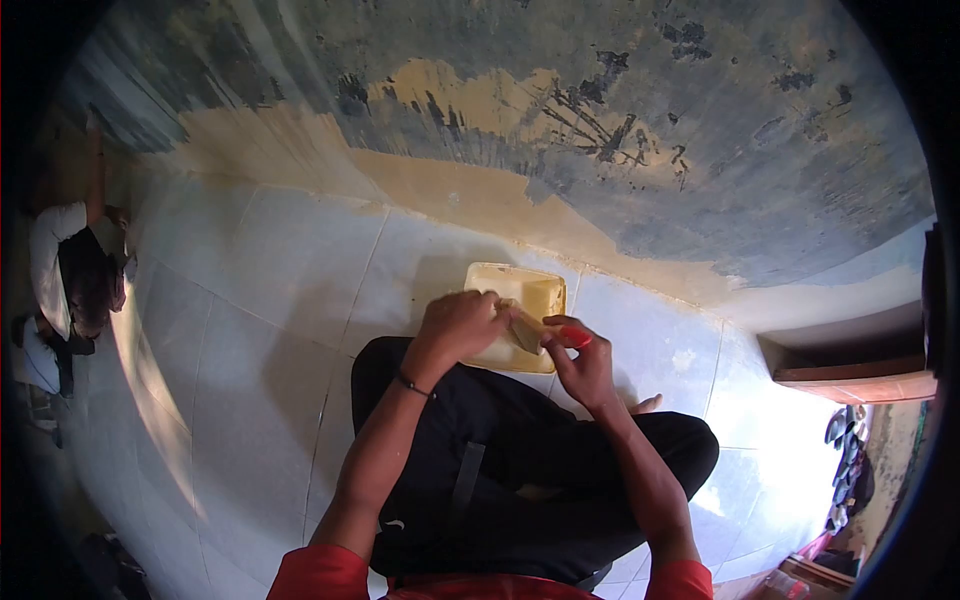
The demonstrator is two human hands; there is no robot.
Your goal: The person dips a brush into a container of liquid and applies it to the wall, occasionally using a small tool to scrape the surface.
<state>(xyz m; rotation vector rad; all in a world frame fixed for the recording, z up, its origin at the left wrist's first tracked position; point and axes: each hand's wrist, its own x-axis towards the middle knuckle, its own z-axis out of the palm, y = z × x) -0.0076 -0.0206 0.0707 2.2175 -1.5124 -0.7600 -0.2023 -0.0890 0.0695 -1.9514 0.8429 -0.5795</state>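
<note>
A pale yellow rectangular tub stands on the tiled floor in front of my crossed legs. Over it, my right hand is closed around the red handle of a scraper, whose broad blade points left. My left hand is at the blade's other side, fingers bent and pressed together near its edge. Whether those fingers grip the blade or something small, I cannot make out. The tub's inside is partly hidden by my hands and the scraper.
Beyond the tub rises a wall with patchy grey and tan paint. Two people are at the far left. A wooden-edged shelf juts out at the right, with a pile of dark items below it.
</note>
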